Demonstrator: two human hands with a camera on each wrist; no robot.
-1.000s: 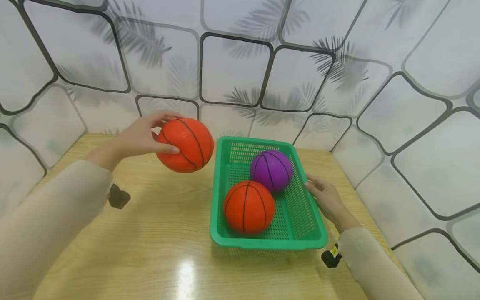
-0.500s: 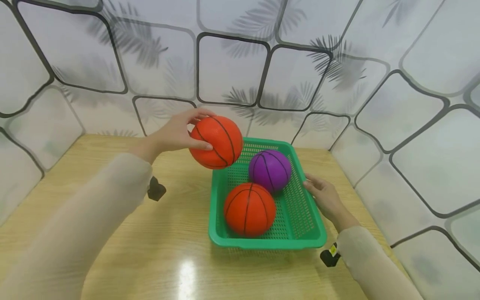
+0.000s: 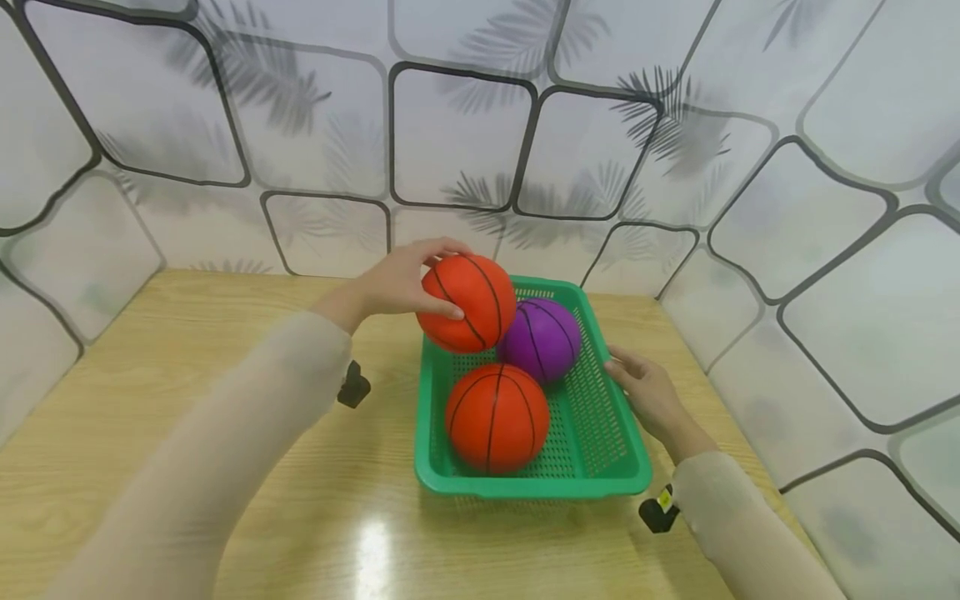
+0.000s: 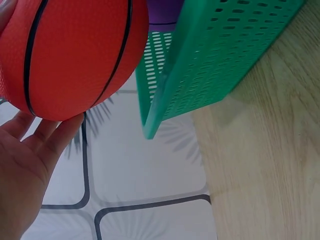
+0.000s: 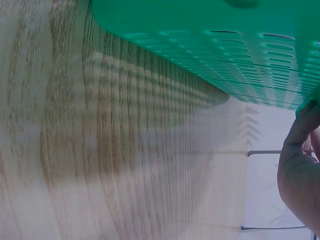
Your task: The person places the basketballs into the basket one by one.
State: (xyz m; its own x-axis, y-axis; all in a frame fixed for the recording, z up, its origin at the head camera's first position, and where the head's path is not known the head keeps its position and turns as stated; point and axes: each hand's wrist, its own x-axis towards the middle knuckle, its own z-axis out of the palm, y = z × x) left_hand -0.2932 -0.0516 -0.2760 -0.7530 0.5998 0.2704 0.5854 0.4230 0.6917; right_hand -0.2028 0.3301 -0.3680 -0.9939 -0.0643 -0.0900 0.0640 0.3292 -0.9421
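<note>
My left hand (image 3: 401,283) holds an orange-red toy basketball (image 3: 480,304), thumb on its near side and fingers round its back. The ball is over the far left part of a green plastic basket (image 3: 525,487); in the left wrist view the ball (image 4: 75,60) shows beside the basket's slotted side (image 4: 215,65). Inside the basket lie a purple basketball (image 3: 546,342), partly hidden by the held ball, and a second orange-red basketball (image 3: 497,419) nearer the front. My right hand (image 3: 652,400) grips the basket's right rim; the right wrist view shows only part of that hand (image 5: 300,170).
The basket stands on a light wooden table (image 3: 315,500), towards its right side. A patterned wall (image 3: 465,142) rises behind the table and another runs along the right. Each wrist carries a small black device (image 3: 354,385).
My left hand has carried the orange-red basketball rightward from beside the basket to over it, then lowered it slightly. My right hand stays on the rim, and the other balls lie still.
</note>
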